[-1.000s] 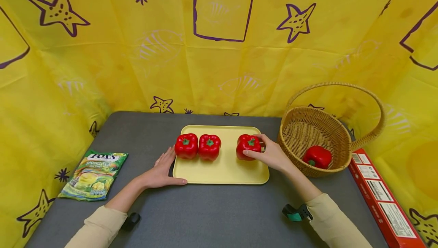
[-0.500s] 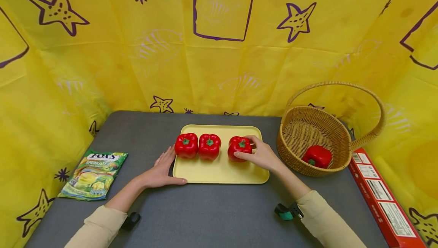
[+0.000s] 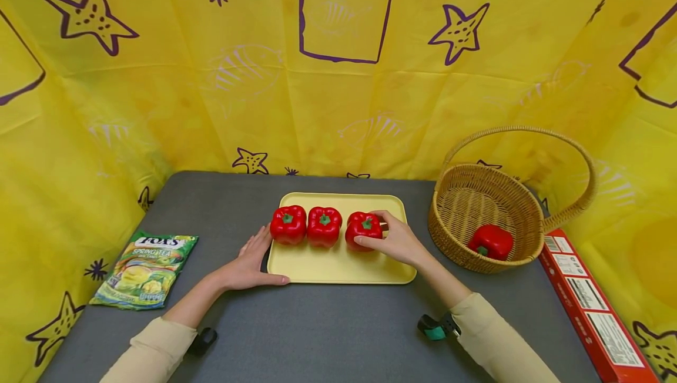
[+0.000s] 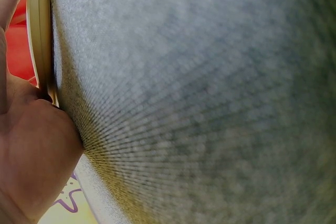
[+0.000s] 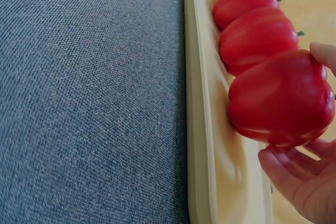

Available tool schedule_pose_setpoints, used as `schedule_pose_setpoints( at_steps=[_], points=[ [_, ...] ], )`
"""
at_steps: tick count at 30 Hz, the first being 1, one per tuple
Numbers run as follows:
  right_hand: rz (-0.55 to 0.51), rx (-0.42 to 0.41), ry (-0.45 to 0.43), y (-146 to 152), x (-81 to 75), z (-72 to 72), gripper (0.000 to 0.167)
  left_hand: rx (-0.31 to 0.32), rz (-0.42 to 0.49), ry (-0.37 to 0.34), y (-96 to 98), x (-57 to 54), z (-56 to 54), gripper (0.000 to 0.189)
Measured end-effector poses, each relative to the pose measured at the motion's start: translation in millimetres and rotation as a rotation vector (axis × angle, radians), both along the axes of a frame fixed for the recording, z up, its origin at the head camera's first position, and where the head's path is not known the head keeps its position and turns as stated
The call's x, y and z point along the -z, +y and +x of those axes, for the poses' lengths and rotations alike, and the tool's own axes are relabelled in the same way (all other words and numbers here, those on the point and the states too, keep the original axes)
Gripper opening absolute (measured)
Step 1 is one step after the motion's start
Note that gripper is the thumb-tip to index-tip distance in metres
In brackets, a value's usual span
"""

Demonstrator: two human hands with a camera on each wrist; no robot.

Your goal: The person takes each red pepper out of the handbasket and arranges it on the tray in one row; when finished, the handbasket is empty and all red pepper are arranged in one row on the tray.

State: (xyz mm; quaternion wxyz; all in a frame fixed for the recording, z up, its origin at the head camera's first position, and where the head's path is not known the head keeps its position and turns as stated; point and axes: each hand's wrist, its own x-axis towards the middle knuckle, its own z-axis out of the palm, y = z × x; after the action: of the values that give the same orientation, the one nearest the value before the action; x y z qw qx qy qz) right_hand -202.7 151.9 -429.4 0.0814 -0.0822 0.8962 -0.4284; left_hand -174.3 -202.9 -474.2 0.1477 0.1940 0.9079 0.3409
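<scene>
On a pale yellow tray (image 3: 317, 268) stand two red bell peppers side by side, the left one (image 3: 288, 225) and the middle one (image 3: 324, 227), stems up. My right hand (image 3: 394, 239) grips a third red bell pepper (image 3: 362, 231) between thumb and fingers, just right of the middle one; in the right wrist view this pepper (image 5: 281, 98) is at or just above the tray floor, I cannot tell which. My left hand (image 3: 248, 265) lies with fingers straight along the tray's left edge, thumb at the front left corner; in the left wrist view its palm (image 4: 37, 150) is beside the rim.
A wicker basket (image 3: 444, 236) with a tall handle stands to the right, another red pepper (image 3: 491, 242) lying in it. A long red box (image 3: 592, 306) lies along the right edge. A green candy bag (image 3: 145, 271) lies at left. Yellow cloth (image 3: 338, 118) hangs behind the table.
My right hand has moved left with the third pepper, closer to the middle pepper. The left hand, the tray and the other peppers have stayed in place.
</scene>
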Motion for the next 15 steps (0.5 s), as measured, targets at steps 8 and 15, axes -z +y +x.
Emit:
schedule_pose_setpoints(
  at_steps=[8,15],
  points=[
    [0.014,-0.006,0.015,-4.3,1.2,0.9,0.074,0.000,0.005,0.003,0.1,0.0,0.1,0.119],
    [-0.005,0.001,0.021,-7.3,4.2,1.0,0.073,-0.002,0.006,0.003,0.6,0.0,0.3,0.119]
  ],
)
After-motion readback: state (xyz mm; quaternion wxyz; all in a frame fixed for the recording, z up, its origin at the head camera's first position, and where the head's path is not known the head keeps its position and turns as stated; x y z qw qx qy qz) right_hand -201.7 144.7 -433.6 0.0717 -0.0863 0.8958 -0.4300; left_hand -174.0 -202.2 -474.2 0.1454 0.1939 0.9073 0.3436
